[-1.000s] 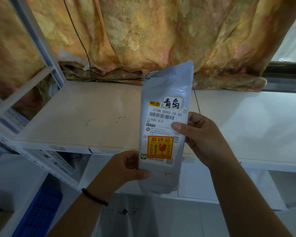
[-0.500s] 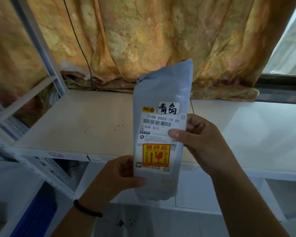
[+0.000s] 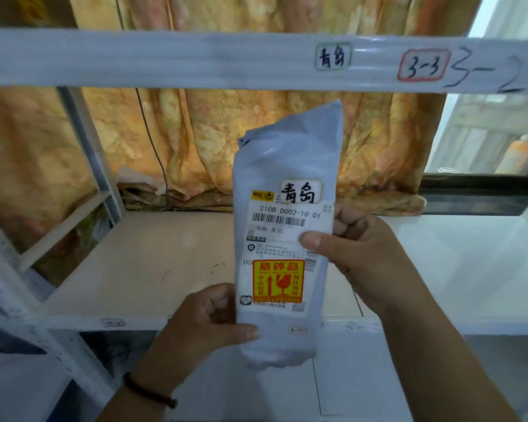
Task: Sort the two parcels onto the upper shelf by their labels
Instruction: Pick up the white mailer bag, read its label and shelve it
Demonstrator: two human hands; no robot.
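A grey plastic parcel stands upright in front of me, held in both hands. It carries a white shipping label, a handwritten white tag and an orange-red fragile sticker. My left hand grips its lower left edge. My right hand holds its right side at mid height, thumb on the label. Above runs the front beam of the upper shelf, bearing a handwritten tag with the same characters as the parcel's tag, and a red-framed "3-3" tag. Only one parcel is in view.
A white middle shelf board lies behind the parcel, with a second board to its right. Grey uprights stand at the left. An orange patterned curtain hangs behind, with a window at right.
The view has tilted upward, bringing the upper shelf beam and its tags into sight. The parcel stays upright in both hands, raised slightly with them.
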